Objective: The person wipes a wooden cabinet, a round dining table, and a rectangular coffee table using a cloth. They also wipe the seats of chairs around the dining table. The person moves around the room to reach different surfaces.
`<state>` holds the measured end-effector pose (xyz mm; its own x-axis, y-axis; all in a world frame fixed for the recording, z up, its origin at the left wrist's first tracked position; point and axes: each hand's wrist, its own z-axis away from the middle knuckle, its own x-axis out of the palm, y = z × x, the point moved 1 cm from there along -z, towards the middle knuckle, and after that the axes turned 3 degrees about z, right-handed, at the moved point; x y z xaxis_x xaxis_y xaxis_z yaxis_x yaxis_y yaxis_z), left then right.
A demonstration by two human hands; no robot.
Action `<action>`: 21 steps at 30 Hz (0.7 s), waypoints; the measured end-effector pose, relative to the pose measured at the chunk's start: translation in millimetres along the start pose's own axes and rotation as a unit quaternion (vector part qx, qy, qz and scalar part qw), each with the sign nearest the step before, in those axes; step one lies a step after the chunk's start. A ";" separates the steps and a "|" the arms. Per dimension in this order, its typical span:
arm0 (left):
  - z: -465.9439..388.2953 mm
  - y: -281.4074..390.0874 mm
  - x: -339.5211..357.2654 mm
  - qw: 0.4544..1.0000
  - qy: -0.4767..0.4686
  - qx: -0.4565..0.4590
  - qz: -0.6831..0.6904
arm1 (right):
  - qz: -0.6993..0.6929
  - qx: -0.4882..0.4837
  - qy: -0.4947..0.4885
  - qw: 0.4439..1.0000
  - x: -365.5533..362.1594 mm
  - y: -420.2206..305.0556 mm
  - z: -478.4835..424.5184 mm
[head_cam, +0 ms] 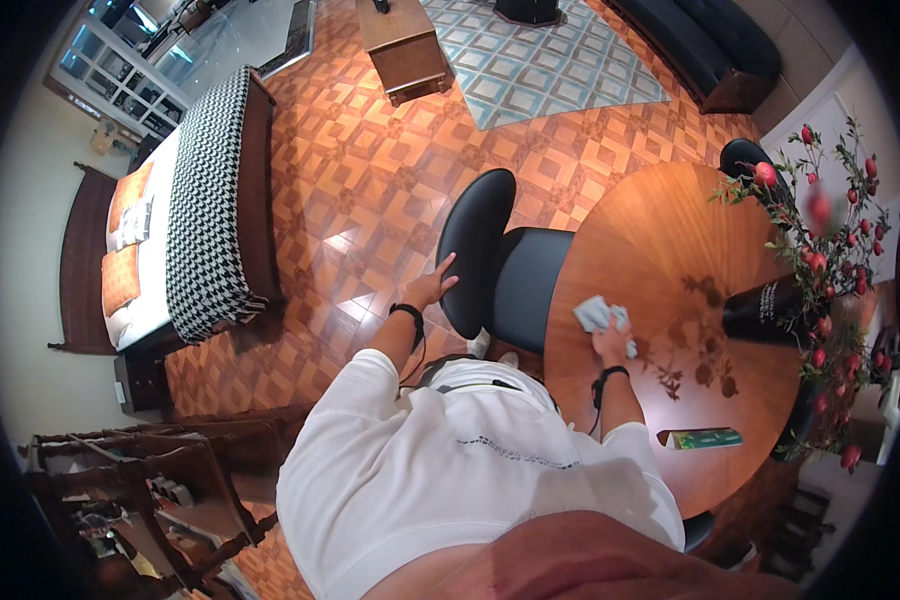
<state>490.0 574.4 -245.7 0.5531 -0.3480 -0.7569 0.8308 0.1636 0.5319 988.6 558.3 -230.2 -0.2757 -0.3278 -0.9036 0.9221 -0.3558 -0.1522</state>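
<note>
My right hand (611,341) presses a crumpled pale grey-blue cloth (594,313) onto the round wooden table (645,217), near its left edge. At the back of a black chair (476,251) is my left hand (429,286), its fingers apart and the fingertips at the rim of the backrest. Nothing shows in that hand. The chair's black seat (529,285) reaches to the table's edge. Both wrists wear black bands.
A black vase (761,311) with red-fruited branches (821,262) stands at the table's right side. A green box (703,439) lies nearer me. Left are a bed (206,202) and wooden shelving (157,487); a wooden cabinet (405,45) stands ahead.
</note>
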 end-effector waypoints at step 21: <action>19.6 51.3 -0.2 0.958 0.264 -0.110 -0.027 | -0.005 -0.091 0.100 0.991 31.0 -134.2 -21.5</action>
<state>531.3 564.8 -210.8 0.4148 0.1441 -0.8984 0.8197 0.3693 0.4378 862.2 614.8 -246.4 -0.2437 -0.1392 -0.9598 0.9581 -0.1885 -0.2159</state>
